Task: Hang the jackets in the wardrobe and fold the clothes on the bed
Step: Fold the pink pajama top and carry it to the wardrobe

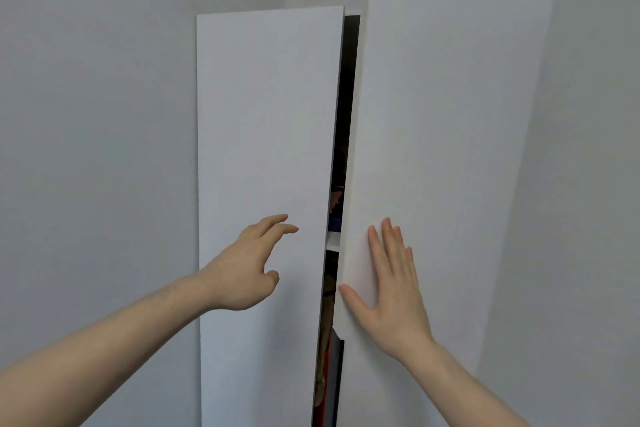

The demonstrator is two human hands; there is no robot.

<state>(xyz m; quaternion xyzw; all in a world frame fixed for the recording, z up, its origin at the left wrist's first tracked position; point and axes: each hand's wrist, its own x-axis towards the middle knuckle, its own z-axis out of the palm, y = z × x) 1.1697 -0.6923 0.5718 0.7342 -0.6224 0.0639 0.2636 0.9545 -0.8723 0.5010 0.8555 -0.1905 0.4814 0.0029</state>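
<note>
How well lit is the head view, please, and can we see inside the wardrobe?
Head view: soft, even light, no glare; right door and left door sharp, bowed by the wide lens; the gap's interior too dark to identify.

Wardrobe doors [270, 121] look smooth, matt white board.

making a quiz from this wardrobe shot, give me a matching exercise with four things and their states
Things:
1. left hand
2. right hand
3. left door
4. shelf

States:
A. white strip seen through the gap
B. palm flat on the right door
C. ajar, its edge beside the dark gap
D. fingers curled, reaching forward

Pairs: 1-D, 2-B, 3-C, 4-A
</note>
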